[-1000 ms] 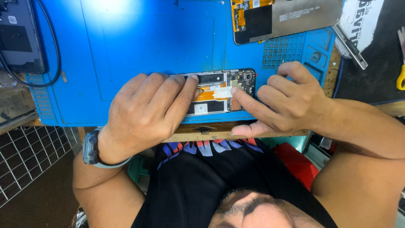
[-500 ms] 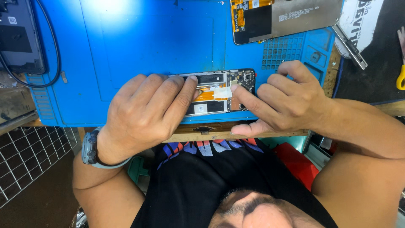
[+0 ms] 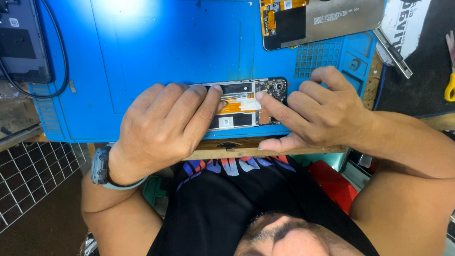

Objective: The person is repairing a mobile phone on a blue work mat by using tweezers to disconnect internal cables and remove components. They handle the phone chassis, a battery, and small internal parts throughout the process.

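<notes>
At the far left edge a dark tablet (image 3: 21, 42) with a black cable lies half on the blue work mat (image 3: 156, 57), and a wire grid (image 3: 33, 180) hangs below the bench.

Your left hand (image 3: 161, 128), with a wristwatch (image 3: 102, 166) on it, lies palm down over the left half of the opened phone (image 3: 246, 87). Its fingers are close together and pressed flat on the phone, pinning it to the mat. The thumb is hidden, so whether it hooks under the edge cannot be told.

The phone lies lengthways at the near edge of the mat, back cover off. An orange ribbon cable (image 3: 234, 108) with a white patch on it shows between your hands.

Your right hand (image 3: 327, 111) comes in from the right. The index fingertip (image 3: 259, 96) is stretched out and touches the white patch. The other fingers are loosely curled and hold nothing, and the thumb rests on the bench edge.

The ribbon looks thin and easily creased. Light, flat pressure from the pad of the finger, not the nail, seems wise, with your left hand holding the phone steady.

Further right, at the top, lies a detached screen panel (image 3: 322, 19), then metal tweezers (image 3: 391, 52) and a yellow-handled tool (image 3: 449, 87), well apart from both hands.
</notes>
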